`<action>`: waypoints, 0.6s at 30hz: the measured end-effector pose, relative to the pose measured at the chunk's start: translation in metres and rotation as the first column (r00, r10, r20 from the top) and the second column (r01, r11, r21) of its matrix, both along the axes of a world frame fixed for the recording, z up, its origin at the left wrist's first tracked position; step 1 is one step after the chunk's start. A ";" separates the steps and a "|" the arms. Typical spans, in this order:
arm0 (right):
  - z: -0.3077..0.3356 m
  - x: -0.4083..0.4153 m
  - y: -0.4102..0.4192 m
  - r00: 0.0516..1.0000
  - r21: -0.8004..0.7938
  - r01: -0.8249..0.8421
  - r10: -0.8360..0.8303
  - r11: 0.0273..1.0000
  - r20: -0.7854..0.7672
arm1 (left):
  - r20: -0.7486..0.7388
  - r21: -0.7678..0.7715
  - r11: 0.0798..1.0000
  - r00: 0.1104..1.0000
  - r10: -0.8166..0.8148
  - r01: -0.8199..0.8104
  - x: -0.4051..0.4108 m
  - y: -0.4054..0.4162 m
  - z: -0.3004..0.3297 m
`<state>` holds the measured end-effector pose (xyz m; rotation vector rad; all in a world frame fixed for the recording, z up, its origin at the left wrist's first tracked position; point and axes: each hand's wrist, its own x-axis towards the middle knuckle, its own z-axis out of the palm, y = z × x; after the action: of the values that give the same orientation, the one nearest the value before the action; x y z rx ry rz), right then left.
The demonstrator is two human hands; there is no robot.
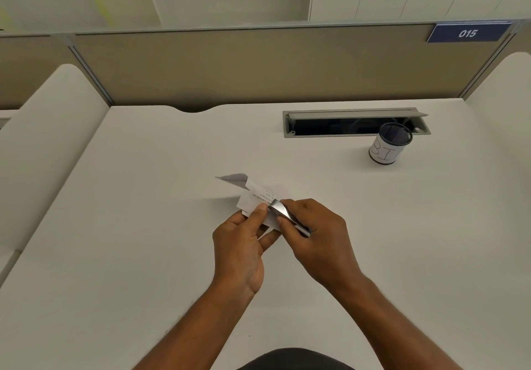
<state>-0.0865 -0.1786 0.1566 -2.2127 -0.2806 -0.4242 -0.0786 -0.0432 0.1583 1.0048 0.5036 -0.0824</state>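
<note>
Over the middle of a white desk (138, 226), my left hand (241, 243) pinches a small stack of folded white paper (255, 197) with printed text, thumb on top. One corner of the paper sticks out to the upper left. My right hand (319, 234) grips a slim shiny metal tool (284, 214), and its tip lies on the paper beside my left thumb. The lower part of the paper is hidden behind my fingers.
A black mesh cup (389, 144) with a white handwritten label stands at the right back of the desk. Behind it lies an open grey cable tray (353, 122). Tan partition panels (244, 65) wall the desk, with a blue sign "015" (467, 33) at top right.
</note>
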 end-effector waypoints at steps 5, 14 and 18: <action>0.006 -0.002 -0.001 0.999 -0.058 -0.014 0.016 0.998 0.046 | -0.018 -0.026 1.000 1.000 0.015 -0.016 0.001 0.001 0.004; 0.008 -0.005 0.002 0.995 -0.070 -0.012 0.019 0.997 0.093 | -0.014 -0.020 0.999 0.999 0.042 -0.043 -0.001 0.002 0.009; 0.008 -0.007 0.003 0.994 -0.104 -0.004 0.016 0.995 0.112 | -0.026 -0.049 0.998 0.999 0.044 -0.045 -0.001 0.002 0.010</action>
<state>-0.0938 -0.1753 0.1647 -2.2912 -0.3822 -0.5411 -0.0799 -0.0414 0.1683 0.9441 0.5439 -0.0676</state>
